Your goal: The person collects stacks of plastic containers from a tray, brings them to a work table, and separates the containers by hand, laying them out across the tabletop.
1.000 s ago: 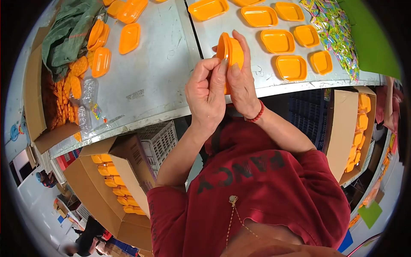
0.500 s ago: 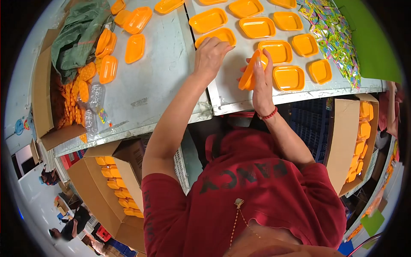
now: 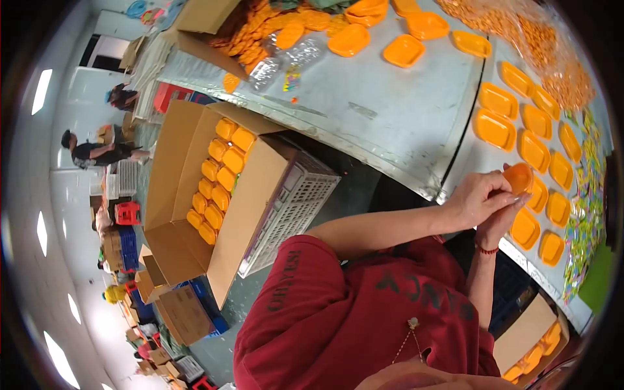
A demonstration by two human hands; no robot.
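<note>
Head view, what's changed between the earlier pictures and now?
An orange tray now lies at the near end of the leftmost row, where the table was bare a second ago. The left hand let go of it and moved right, to the held container beside the right hand. The view swung left. The other trays stayed put.

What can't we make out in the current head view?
In the head view:
- Orange container: lower part hidden by the hands; can't tell what is beneath it.
- Right hand: partly hidden behind the left hand, so its full grip is unclear.
- Green cloth: cut off by the top edge.
- Sachets: print too small to read.
</note>
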